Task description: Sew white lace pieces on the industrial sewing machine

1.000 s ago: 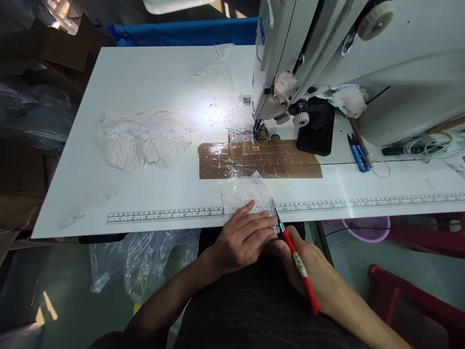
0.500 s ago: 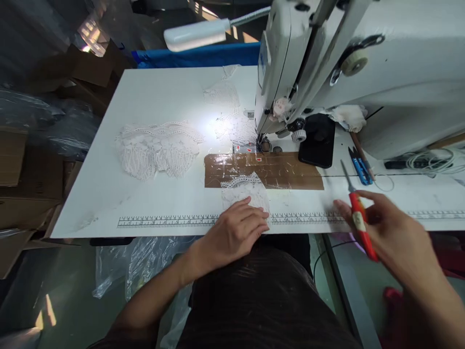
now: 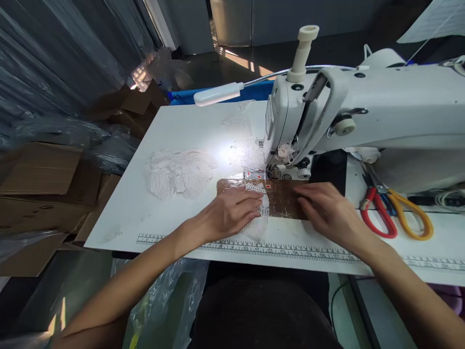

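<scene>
A small white lace piece (image 3: 259,224) lies across the brown strip (image 3: 285,198) in front of the sewing machine (image 3: 290,121). My left hand (image 3: 236,208) rests flat on this lace, its fingers stretched out and covering part of it. Over the strip's right end hovers or rests my right hand (image 3: 323,206), fingers stretched with the thumb apart; nothing shows in it. To its right lie scissors (image 3: 412,213) with one red and one orange handle. The machine's needle area (image 3: 269,170) is just beyond the strip.
A heap of white lace (image 3: 181,172) lies on the left of the table. More lace (image 3: 250,152) trails behind the needle area under a bright lamp (image 3: 220,93). A printed ruler (image 3: 290,252) runs along the front edge. Cardboard boxes (image 3: 43,169) stand at the left.
My right hand has let go of the scissors, now lying at the right, and moved left to the brown strip. My left hand and the lace have moved farther onto the strip. The view has tilted up.
</scene>
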A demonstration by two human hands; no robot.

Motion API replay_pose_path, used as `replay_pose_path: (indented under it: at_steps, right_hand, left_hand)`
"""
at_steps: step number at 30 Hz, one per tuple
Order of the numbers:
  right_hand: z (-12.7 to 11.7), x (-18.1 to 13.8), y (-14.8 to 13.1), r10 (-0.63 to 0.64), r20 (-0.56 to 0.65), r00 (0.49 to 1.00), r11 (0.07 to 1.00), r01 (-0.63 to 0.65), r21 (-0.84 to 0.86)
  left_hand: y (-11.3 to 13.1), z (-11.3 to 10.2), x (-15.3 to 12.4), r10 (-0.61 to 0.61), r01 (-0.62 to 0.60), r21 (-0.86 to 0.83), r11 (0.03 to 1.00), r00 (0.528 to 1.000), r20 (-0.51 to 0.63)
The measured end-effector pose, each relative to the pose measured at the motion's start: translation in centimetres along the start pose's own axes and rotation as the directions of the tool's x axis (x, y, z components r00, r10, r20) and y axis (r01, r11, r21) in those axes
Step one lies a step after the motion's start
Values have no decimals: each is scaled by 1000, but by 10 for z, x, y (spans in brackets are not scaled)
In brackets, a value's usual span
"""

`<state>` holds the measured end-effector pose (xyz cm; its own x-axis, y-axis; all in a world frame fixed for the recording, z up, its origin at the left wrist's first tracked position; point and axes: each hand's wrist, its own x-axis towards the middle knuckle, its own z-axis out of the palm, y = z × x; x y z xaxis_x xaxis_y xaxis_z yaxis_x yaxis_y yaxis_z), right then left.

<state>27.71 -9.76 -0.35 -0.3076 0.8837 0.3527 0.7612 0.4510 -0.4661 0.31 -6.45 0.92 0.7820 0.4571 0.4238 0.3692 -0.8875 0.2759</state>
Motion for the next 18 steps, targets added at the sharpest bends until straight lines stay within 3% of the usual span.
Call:
replay_pose_path:
  at_steps: [5,9,11,14,16,18]
  right_hand:
    - [25,34,-1,-123,177,977,991,114,63]
    - [29,46,9,-186,204,961,981,169,97]
    - [31,47,11,-212,193,958,975,192,113]
    - [35,44,11,-238,177,955,970,224,94]
    - [38,41,11,-243,171,955,969,231,84]
    - [41,39,11,-239,152,959,970,229,77]
  left_hand:
    - [-11,23,5,-44,3,196,981,978,203]
    - [-37,13,14,-17,-37,181,983,958,287]
    - [-51,-1,18,-22,-20,152,988,963,270]
    - [-71,-18,22,-104,87,129,988,986,133]
    - [-85,-19,28,-161,154,109,982,985,57]
    - [-101,-11,39,-173,166,107,980,983,54]
